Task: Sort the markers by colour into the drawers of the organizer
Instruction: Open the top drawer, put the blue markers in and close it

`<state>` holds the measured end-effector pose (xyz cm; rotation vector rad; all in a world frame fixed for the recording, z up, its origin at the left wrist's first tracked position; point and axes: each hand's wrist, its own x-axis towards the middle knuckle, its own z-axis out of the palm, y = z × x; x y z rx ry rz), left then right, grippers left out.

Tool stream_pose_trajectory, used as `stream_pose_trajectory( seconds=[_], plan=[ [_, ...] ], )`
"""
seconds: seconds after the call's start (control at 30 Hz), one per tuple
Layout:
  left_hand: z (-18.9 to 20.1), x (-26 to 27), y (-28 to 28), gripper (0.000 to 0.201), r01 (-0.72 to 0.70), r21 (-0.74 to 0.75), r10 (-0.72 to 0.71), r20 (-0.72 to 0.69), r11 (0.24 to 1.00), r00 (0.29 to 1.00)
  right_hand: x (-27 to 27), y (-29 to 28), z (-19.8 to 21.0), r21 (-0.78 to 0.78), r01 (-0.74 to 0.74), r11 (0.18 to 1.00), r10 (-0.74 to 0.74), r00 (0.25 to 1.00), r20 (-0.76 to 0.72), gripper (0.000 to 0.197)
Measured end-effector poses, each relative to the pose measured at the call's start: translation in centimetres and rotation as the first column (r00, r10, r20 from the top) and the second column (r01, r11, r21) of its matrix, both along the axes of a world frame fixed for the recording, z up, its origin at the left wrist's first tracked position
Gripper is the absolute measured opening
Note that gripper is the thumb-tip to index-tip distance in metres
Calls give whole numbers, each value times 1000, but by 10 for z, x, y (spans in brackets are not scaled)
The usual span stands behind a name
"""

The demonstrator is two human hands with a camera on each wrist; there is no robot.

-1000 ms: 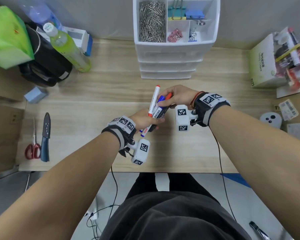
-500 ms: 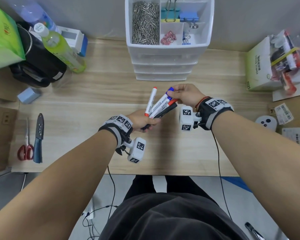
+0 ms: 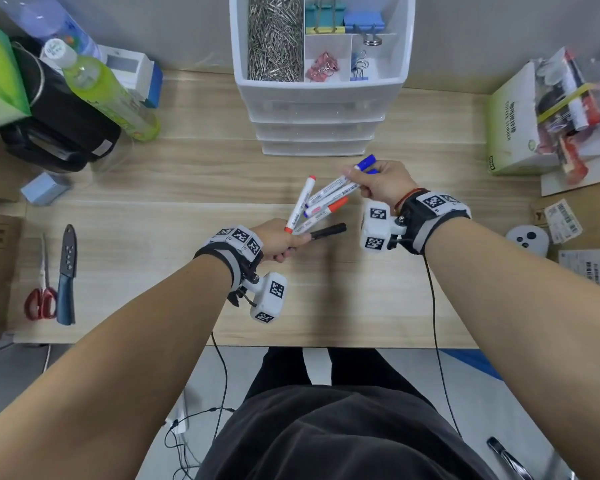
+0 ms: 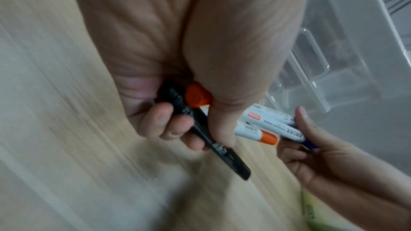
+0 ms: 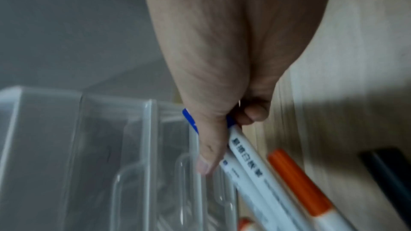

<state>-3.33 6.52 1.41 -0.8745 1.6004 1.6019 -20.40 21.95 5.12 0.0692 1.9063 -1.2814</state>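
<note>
My left hand grips a fan of markers by their lower ends: two white ones with red caps and a black one. My right hand pinches two white blue-capped markers near their caps, angled up and right from the fan. Whether their lower ends still touch the left hand's bundle is unclear. The white organizer stands just beyond both hands, its clear drawers all pushed in.
The organizer's top tray holds paper clips and binder clips. A green bottle and black bag sit back left, scissors and a sheathed knife front left. Boxes stand right.
My right hand has moved right and toward the organizer, drawing the blue markers out of the bundle. The remaining markers in my left hand have fanned apart.
</note>
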Motion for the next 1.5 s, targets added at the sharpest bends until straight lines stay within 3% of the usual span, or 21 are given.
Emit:
stream_pose_trajectory(
  seconds=[0.07, 0.13, 0.17, 0.4, 0.53, 0.7, 0.93, 1.03, 1.1, 1.27, 1.5],
  plan=[
    [-5, 1, -3, 24, 223, -260, -224, 29, 939, 974, -5, 11, -3, 31, 77, 997, -76, 997, -18, 19],
    [-12, 2, -4, 28, 404, -492, -411, 100, 771, 906, -5, 19, -10, 76, 78, 994, -74, 996, -46, 18],
    [-17, 2, -4, 32, 428, -543, -437, 120, 723, 891, -4, 23, -15, 98, 67, 993, -62, 996, -59, 18],
    [-33, -4, 11, 59, 329, -732, -393, 90, 597, 915, 7, 33, -33, 130, 127, 983, -122, 992, -44, 17],
    [-38, -5, 12, 51, 333, -818, -437, 113, 469, 893, 9, 35, -35, 108, 158, 981, -157, 987, -23, 21],
    [-33, -11, 9, 44, 436, -852, -507, 250, 289, 825, 7, 35, -34, 74, 198, 977, -199, 980, 13, 22],
    [-32, -23, 1, 62, 544, -794, -593, 307, 273, 745, 4, 35, -37, 57, 221, 974, -223, 974, 33, 24],
    [-36, -22, -1, 65, 481, -801, -583, 211, 358, 785, 4, 34, -37, 42, 228, 973, -230, 972, 46, 24],
    [-40, -22, -3, 56, 412, -819, -547, 148, 399, 824, 4, 34, -38, 36, 244, 969, -246, 967, 63, 23],
    [-46, -22, -8, 31, 336, -850, -512, 92, 407, 854, 4, 36, -41, 22, 278, 960, -279, 953, 116, 23],
    [-39, -23, -9, 39, 282, -850, -480, 39, 444, 876, 1, 32, -43, 33, 294, 955, -296, 945, 139, 28]
  ],
)
